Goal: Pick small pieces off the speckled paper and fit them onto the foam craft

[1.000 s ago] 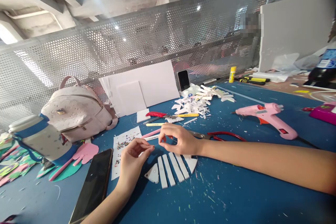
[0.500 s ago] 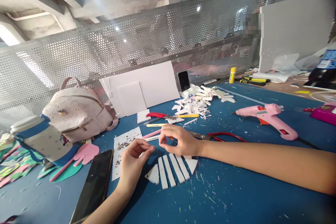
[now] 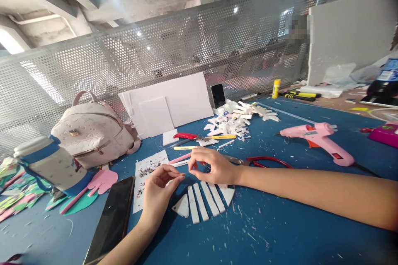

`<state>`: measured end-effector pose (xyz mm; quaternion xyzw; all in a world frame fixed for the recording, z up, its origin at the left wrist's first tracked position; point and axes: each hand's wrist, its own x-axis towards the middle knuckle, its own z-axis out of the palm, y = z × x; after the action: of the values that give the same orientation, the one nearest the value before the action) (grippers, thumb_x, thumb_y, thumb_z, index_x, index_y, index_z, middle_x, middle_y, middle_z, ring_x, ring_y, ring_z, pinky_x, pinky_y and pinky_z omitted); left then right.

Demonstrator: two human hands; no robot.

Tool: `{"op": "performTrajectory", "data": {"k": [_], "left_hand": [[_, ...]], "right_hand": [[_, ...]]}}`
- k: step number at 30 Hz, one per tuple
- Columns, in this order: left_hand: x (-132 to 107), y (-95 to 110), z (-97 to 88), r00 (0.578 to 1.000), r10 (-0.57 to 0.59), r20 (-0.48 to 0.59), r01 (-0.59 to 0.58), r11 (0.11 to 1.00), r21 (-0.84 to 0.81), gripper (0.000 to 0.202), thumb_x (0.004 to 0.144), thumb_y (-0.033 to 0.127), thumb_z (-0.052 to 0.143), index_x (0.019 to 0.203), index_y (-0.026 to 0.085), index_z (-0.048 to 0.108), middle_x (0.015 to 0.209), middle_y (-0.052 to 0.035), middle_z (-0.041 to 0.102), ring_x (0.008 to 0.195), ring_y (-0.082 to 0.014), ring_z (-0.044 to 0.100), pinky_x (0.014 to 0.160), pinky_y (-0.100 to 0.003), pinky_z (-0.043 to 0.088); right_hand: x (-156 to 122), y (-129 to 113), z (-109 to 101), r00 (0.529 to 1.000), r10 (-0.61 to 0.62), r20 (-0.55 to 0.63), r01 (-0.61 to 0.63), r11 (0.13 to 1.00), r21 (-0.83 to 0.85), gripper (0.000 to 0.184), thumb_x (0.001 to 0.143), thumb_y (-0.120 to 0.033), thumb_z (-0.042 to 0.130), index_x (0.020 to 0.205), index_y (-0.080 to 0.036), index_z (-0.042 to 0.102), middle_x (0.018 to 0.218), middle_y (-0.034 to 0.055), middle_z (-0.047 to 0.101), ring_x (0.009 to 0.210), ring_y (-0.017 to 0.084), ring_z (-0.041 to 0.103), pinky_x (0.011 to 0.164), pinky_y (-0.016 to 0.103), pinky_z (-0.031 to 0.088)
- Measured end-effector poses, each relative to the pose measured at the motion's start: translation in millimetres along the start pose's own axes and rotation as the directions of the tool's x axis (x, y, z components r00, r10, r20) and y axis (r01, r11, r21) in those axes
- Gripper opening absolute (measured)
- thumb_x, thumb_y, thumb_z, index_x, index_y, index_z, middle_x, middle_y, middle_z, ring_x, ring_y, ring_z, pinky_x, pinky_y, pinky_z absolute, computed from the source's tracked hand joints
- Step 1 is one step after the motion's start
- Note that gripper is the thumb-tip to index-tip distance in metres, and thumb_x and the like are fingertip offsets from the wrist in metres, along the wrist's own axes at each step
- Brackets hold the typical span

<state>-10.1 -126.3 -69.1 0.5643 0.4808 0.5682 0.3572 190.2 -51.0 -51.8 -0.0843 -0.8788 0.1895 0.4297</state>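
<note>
My left hand [image 3: 161,186] is raised over the right edge of a white sheet [image 3: 139,198] sprinkled with small coloured bits. Its thumb and forefinger are pinched together; whatever is between them is too small to make out. Just to the right, my right hand [image 3: 213,167] has thumb and forefinger curled into a closed pinch, and I cannot see what it holds. Below both hands, white foam strips [image 3: 200,203] lie side by side, with a triangular foam piece [image 3: 182,206] at the left end and another pointed piece [image 3: 228,193] at the right, forming a fish-like row.
Left are a phone [image 3: 112,219], a tumbler [image 3: 49,165] and a backpack [image 3: 93,128]. Behind the hands lie red-handled scissors [image 3: 270,159], a yellow cutter [image 3: 222,137] and a heap of foam scraps [image 3: 230,122]. A pink glue gun [image 3: 323,136] lies right.
Both hands keep nearly the same pose and place. The left fingertips have shifted very slightly to the right; the things on the table lie as before.
</note>
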Motion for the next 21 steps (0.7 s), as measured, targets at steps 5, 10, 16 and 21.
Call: {"op": "performTrajectory", "data": {"k": [5, 10, 16, 21], "left_hand": [[-1.0, 0.9, -0.1, 1.0, -0.004, 0.006, 0.004, 1.0, 0.02, 0.017, 0.075, 0.025, 0.077, 0.079, 0.018, 0.062, 0.075, 0.0004, 0.066, 0.078, -0.0162, 0.071, 0.073, -0.023, 0.056], [-0.3, 1.4, -0.4, 1.0, -0.007, -0.003, 0.007, 0.999, 0.04, 0.016, 0.074, 0.025, 0.077, 0.078, 0.018, 0.063, 0.075, -0.0009, 0.067, 0.079, -0.018, 0.071, 0.07, -0.024, 0.056], [0.5, -1.7, -0.8, 1.0, -0.016, -0.002, 0.016, 0.999, 0.044, 0.018, 0.074, 0.027, 0.077, 0.079, 0.018, 0.063, 0.074, -0.0008, 0.068, 0.078, -0.0182, 0.071, 0.071, -0.024, 0.057], [0.0, -2.5, -1.1, 1.0, -0.012, 0.007, 0.012, 0.999, 0.041, 0.016, 0.075, 0.027, 0.076, 0.079, 0.018, 0.064, 0.076, -0.0009, 0.069, 0.079, -0.0172, 0.071, 0.072, -0.024, 0.056]], "right_hand": [[-1.2, 1.4, 0.2, 1.0, 0.008, 0.002, -0.008, 1.0, 0.005, 0.006, 0.085, -0.013, 0.058, 0.084, -0.019, 0.058, 0.077, 0.0006, 0.057, 0.077, 0.016, 0.052, 0.074, 0.029, 0.044], [-1.3, 1.4, 0.5, 1.0, 0.002, -0.016, -0.002, 1.0, 0.005, 0.006, 0.085, -0.013, 0.058, 0.085, -0.019, 0.059, 0.077, 0.0008, 0.057, 0.077, 0.016, 0.051, 0.073, 0.029, 0.043], [0.4, -1.6, -1.0, 1.0, -0.004, -0.004, 0.004, 1.0, -0.002, 0.007, 0.085, -0.013, 0.057, 0.083, -0.02, 0.058, 0.076, 0.0009, 0.057, 0.076, 0.016, 0.052, 0.075, 0.031, 0.045], [0.1, -0.9, -0.6, 1.0, 0.006, -0.001, -0.006, 1.0, 0.006, 0.006, 0.085, -0.015, 0.056, 0.083, -0.02, 0.057, 0.075, 0.0007, 0.057, 0.076, 0.016, 0.052, 0.078, 0.032, 0.046]]}}
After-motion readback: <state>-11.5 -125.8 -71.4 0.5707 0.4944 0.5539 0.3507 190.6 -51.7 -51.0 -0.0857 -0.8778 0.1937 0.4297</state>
